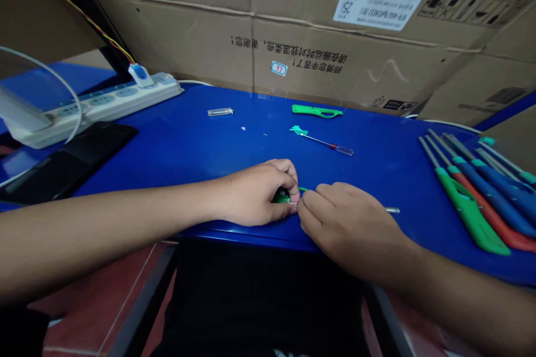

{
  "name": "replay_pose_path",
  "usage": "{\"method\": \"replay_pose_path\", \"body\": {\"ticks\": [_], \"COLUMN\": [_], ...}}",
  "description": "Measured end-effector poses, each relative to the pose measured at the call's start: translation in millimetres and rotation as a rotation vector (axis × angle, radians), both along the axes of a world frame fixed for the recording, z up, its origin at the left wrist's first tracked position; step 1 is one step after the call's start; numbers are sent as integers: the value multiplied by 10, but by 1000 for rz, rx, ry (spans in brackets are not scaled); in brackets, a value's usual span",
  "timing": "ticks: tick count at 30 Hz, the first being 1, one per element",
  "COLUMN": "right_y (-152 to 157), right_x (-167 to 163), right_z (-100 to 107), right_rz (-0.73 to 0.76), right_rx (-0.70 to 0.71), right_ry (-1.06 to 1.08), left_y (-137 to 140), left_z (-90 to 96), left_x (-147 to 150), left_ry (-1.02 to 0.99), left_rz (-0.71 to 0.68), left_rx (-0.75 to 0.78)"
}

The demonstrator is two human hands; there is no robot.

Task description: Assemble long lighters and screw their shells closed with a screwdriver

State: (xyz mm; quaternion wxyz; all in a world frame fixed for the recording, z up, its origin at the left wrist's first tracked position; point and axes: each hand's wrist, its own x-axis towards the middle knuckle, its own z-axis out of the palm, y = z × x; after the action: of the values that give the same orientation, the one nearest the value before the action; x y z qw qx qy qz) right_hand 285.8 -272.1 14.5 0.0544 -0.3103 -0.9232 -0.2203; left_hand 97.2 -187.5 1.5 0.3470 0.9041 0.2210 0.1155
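Observation:
Close to the table's front edge, my left hand [262, 192] is closed around a green lighter body [282, 197], which is mostly hidden by the fingers. Its thumb and index finger pinch at a thin metallic piece. My right hand [347, 215] is curled against the left fingertips, gripping the same lighter; what its fingers press on is covered. A metal tube end [392, 210] sticks out past the right hand. Beyond the hands lie a screwdriver [343, 150] with a clear handle, a small teal-green part [298, 130], a green lighter shell half [314, 110] and a clear plastic tank [220, 112].
Several long-nosed lighters [473, 212] in green, red and blue lie at the right. A black phone [71, 159] and a white power strip [104, 101] with cables are at the left. A large cardboard box [201, 39] stands along the back of the blue table [188, 150].

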Motion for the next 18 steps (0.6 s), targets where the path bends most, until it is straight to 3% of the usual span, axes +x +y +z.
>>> {"method": "replay_pose_path", "body": {"ticks": [8,14,18], "right_y": [-3,45,30], "right_x": [189,263,313], "right_z": [-124,-215,-183], "right_rz": [71,-10,13], "right_rx": [-52,-397,-505], "right_ry": [112,443,503], "left_y": [-17,-35,-32], "left_z": [-7,20,17], "left_x": [-3,-6,-6], "left_ry": [17,40,33], "left_rz": [19,12,12], "left_rx": [7,9,5]}}
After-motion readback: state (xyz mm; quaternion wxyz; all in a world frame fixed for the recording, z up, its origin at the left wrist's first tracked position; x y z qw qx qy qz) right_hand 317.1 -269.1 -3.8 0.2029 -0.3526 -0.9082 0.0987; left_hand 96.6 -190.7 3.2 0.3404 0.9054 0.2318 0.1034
